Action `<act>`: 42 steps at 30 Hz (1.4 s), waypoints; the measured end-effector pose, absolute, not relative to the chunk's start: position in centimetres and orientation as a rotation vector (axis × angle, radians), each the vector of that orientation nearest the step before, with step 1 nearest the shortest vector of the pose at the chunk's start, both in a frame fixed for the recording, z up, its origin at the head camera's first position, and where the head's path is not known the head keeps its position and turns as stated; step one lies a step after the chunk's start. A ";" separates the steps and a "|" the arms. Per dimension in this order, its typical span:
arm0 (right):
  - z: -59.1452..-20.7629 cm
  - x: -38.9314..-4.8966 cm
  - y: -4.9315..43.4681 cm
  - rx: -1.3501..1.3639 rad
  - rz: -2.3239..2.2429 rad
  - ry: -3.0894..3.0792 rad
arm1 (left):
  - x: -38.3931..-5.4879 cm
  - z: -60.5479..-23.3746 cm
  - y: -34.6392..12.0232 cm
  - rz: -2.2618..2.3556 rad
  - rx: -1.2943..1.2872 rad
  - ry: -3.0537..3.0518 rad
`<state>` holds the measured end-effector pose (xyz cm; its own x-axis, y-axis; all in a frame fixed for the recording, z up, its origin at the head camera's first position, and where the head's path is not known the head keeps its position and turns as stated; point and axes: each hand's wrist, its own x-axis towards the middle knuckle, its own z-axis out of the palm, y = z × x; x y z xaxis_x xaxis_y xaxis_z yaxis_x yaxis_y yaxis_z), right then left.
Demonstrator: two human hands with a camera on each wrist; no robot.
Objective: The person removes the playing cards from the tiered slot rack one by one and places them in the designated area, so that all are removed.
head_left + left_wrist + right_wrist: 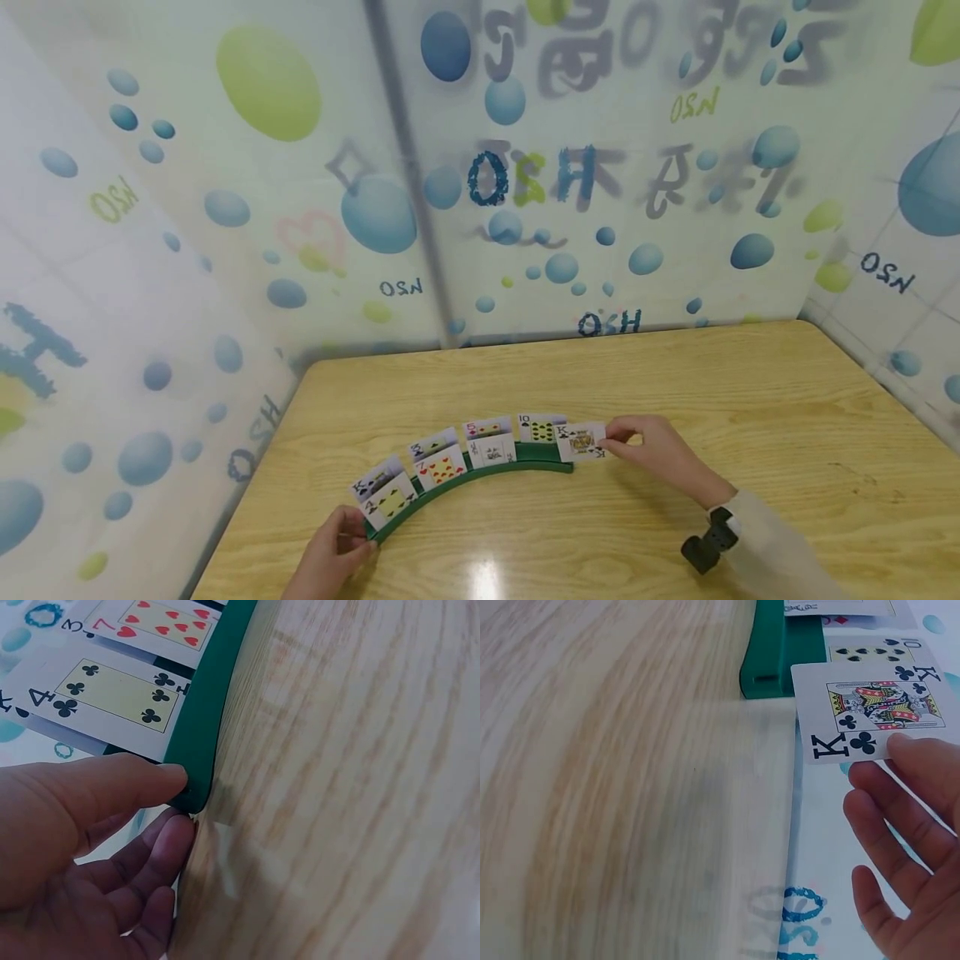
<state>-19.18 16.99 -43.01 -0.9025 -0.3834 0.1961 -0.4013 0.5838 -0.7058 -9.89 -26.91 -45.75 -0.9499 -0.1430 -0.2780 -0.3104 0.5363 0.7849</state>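
A curved green playing card holder [480,476] stands on the table with two rows of cards in it. My left hand [335,550] holds its left end, the thumb [161,780] lying on the green rim beside the four of clubs [112,694]. Between thumb and fingers, my right hand [660,450] pinches the king of clubs [877,712] at the holder's right end. That king partly covers the ten of spades [540,429] in the back row. Further left in front are the seven of hearts [441,468] and a mostly white card [492,452] with a small black figure.
A light wooden table [712,533] spreads under everything. Translucent printed curtains [525,250] with blue and green bubbles hang beyond its back edge and at both sides. A black strap device [710,542] sits on the right wrist.
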 end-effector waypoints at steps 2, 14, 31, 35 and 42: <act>-42.8 -19.2 17.4 0.671 1.238 -2.781 | -9.9 -45.7 -27.0 1.378 -0.382 2.595; -42.4 -20.2 19.6 0.588 1.145 -2.802 | -9.8 -45.7 -27.0 1.381 -0.391 2.601; -42.4 -23.1 20.9 0.572 1.076 -2.847 | -9.6 -45.9 -27.1 1.405 -0.312 2.631; -42.3 -23.9 20.9 0.557 1.084 -2.887 | -9.6 -45.9 -27.0 1.419 -0.331 2.628; -42.6 -25.1 21.1 0.520 1.112 -2.952 | -9.8 -46.0 -27.1 1.401 -0.312 2.639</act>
<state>-25.14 21.13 -42.59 -0.9456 -0.3194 0.0614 -0.2805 0.7054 -0.6510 -9.77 -27.11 -46.00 -0.9691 -0.1174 -0.2167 -0.2453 0.5455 0.8014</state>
